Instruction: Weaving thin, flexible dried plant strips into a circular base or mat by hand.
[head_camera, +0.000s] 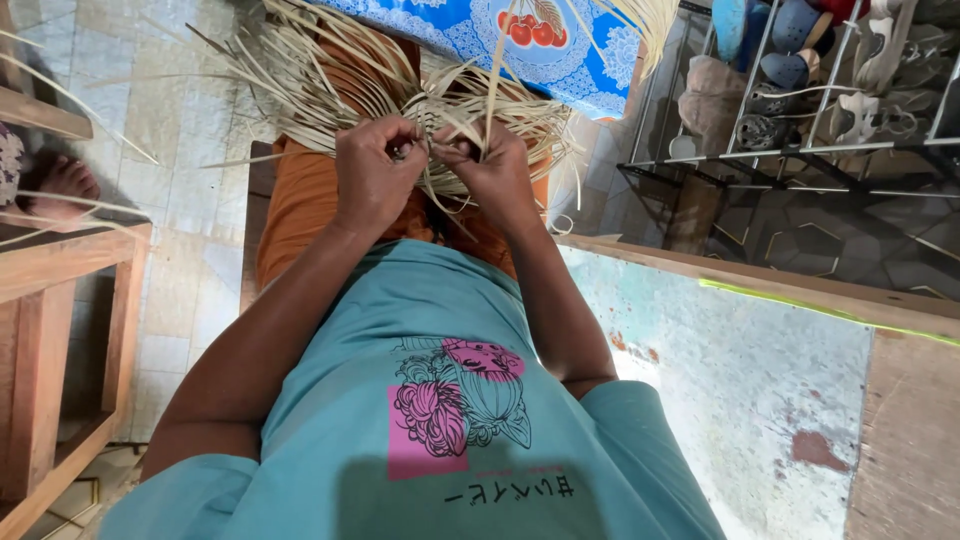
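Observation:
A loose woven piece of pale dried plant strips (430, 105) rests on my lap, over orange trousers (300, 205). Many long strip ends fan out to the left, up and to the right. My left hand (372, 172) pinches strips at the near edge of the weave. My right hand (495, 168) grips strips just beside it, fingers curled. The two hands almost touch at the middle of the piece. I wear a teal printed shirt (420, 400).
A wooden frame (60, 300) stands at the left, with another person's foot (62, 185) beyond it. A metal shoe rack (800, 110) with several shoes is at the upper right. A blue patterned cloth (500, 40) lies ahead. A wooden ledge (800, 290) runs along the right.

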